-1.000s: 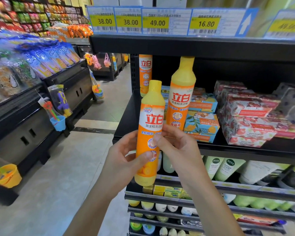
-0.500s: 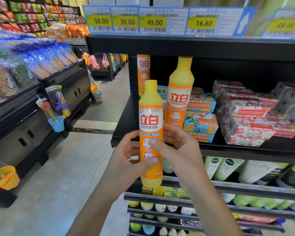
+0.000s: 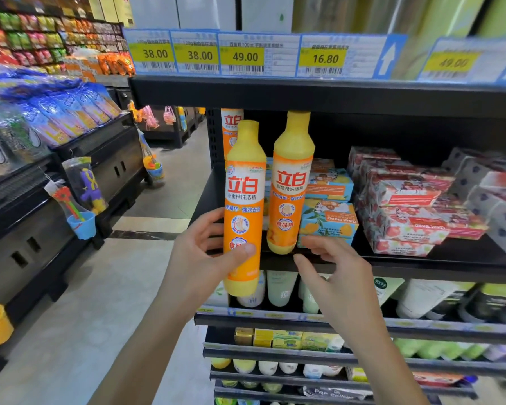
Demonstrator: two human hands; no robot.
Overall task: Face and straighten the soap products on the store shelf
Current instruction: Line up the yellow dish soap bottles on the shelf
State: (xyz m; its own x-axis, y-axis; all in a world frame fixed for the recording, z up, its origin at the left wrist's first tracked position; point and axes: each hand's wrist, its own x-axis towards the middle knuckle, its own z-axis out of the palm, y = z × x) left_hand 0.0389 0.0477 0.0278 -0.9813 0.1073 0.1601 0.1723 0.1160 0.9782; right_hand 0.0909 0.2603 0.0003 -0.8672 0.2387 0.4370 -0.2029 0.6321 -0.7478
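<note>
My left hand (image 3: pixel 200 258) grips a yellow and orange dish soap bottle (image 3: pixel 243 197) upright in front of the black shelf (image 3: pixel 392 266), its label facing me and its base below the shelf edge. A second, matching bottle (image 3: pixel 291 182) stands on the shelf just to its right. A third one (image 3: pixel 230 124) stands behind, mostly hidden. My right hand (image 3: pixel 338 283) hovers in front of the shelf edge below the standing bottle, fingers relaxed and holding nothing. Blue and orange soap boxes (image 3: pixel 329 217) are stacked right of the bottles.
Red and white soap packs (image 3: pixel 403 206) and grey-white packs (image 3: pixel 497 203) fill the shelf's right side. Price tags (image 3: pixel 246 55) line the shelf above. Tubes and bottles (image 3: pixel 281 290) stand on lower shelves. A snack display (image 3: pixel 50 118) with hanging toys (image 3: pixel 81 206) borders the aisle at left.
My right hand has let go of the bottle and dropped away to the right. The left hand has lifted the bottle up beside the standing one. The camera moved closer to the shelf.
</note>
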